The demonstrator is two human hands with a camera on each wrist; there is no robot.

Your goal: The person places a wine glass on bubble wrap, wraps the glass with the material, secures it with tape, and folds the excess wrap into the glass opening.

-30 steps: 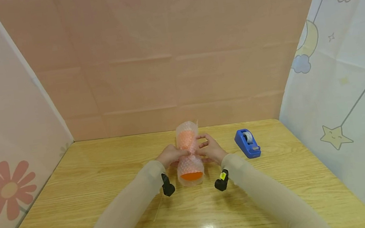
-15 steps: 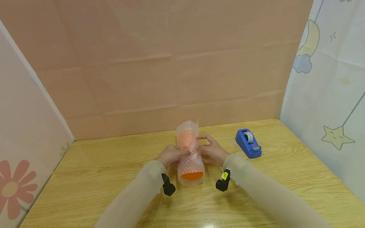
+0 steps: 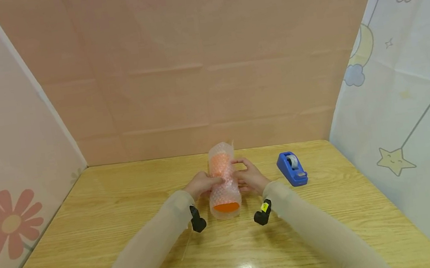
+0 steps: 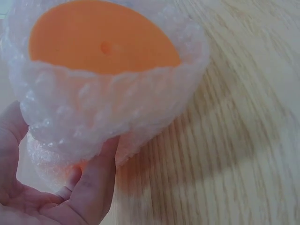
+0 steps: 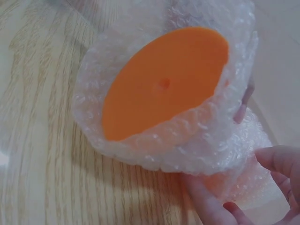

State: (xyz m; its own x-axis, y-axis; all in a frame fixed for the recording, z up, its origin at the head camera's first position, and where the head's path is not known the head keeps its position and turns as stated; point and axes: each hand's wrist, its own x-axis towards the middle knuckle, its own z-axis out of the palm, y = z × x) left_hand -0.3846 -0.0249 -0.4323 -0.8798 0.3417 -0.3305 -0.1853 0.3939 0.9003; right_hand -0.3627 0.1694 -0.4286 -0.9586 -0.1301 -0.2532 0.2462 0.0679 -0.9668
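A roll of bubble wrap (image 3: 224,190) lies lengthwise on the wooden table, wound around an orange object. The flat round orange end (image 5: 154,101) of that object, with a small dimple in its middle, shows at the near opening. My left hand (image 3: 201,184) grips the roll from the left, thumb on top and fingers curled low along its side in the left wrist view. From the right, my right hand (image 3: 251,178) holds it with thumb on top and fingers at its side and underside. The wrap hides the rest of the orange object.
A blue tape dispenser (image 3: 292,169) with a roll of clear tape stands to the right of the right hand. A thin pale strip (image 3: 186,245) lies near the left forearm. The pink backdrop (image 3: 203,108) rises at the table's far edge.
The right hand's thumb and fingers have shifted slightly and settled closer against the wrap. The left hand and the roll stay nearly in place.
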